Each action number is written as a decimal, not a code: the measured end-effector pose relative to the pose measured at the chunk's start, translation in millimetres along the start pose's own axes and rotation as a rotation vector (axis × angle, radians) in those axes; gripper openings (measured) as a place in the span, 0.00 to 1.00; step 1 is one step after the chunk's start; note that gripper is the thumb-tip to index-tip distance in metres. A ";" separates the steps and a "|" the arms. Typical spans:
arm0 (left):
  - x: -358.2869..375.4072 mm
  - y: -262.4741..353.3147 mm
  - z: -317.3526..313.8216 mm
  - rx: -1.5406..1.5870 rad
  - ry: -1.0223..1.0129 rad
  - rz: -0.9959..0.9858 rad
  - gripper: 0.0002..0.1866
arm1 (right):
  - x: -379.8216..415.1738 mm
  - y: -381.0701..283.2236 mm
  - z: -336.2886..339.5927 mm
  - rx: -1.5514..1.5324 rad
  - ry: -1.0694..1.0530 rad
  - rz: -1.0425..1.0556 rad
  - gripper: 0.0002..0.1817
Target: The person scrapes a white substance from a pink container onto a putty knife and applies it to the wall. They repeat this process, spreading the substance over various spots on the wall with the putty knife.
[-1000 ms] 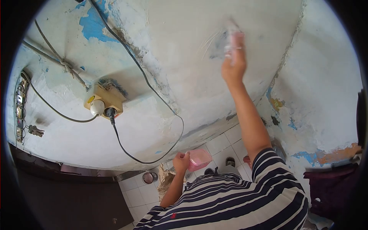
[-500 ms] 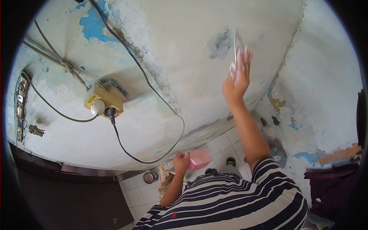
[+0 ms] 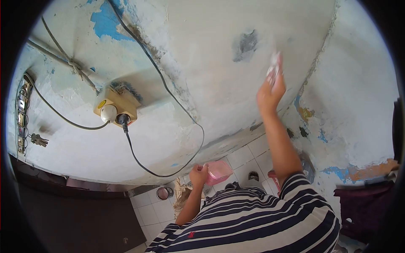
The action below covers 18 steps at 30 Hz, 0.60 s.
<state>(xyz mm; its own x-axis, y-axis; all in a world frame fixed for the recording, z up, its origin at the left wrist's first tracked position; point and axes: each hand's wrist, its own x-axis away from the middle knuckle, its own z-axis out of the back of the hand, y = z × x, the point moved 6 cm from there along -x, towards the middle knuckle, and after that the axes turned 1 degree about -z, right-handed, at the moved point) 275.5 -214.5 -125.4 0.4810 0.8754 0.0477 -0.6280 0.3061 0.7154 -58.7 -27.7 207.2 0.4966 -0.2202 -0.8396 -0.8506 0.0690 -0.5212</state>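
Observation:
My left hand (image 3: 198,175) grips the rim of a pink plastic container (image 3: 218,172) with pale paste in it, held low in front of my body. Up at the wall (image 3: 219,84), my right hand (image 3: 271,90) is closed on a thin putty scraper (image 3: 274,59), whose blade is blurred by motion. White paste smears the fingers of that hand. Left of the scraper is a dark grey patch (image 3: 246,45) in the pale wall surface.
A yellowed socket box (image 3: 116,105) with two plugs juts from the wall, and a black cable (image 3: 162,80) loops beside it. Keys (image 3: 39,139) hang at the left. On the tiled floor stand a small cup (image 3: 162,193) and a brown paper bag (image 3: 181,196).
My right hand has moved right with the scraper, away from the dark patch, which shows more fully now. The left hand and the pink container have stayed nearly in place.

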 end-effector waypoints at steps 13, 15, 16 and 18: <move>4.5 16.8 -8.1 0.007 -0.017 -0.020 0.19 | 118.7 -64.9 -74.9 0.002 -0.394 0.128 0.30; -1.4 18.4 -2.2 0.019 0.020 -0.042 0.19 | 105.0 -46.3 -45.7 -0.057 -0.347 0.081 0.35; 3.1 10.9 1.5 0.037 0.038 -0.042 0.19 | 83.2 -40.3 -26.5 -0.207 -0.281 -0.121 0.34; 8.5 3.2 3.2 0.060 0.058 -0.027 0.19 | 19.8 -26.7 -5.0 -0.122 -0.043 -0.075 0.32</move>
<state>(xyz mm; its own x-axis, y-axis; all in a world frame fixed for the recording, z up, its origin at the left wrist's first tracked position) 279.6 -207.3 -120.6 0.4603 0.8877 -0.0113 -0.5763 0.3085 0.7567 -27.0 -38.8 205.3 0.5645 -0.1778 -0.8061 -0.8241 -0.0652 -0.5627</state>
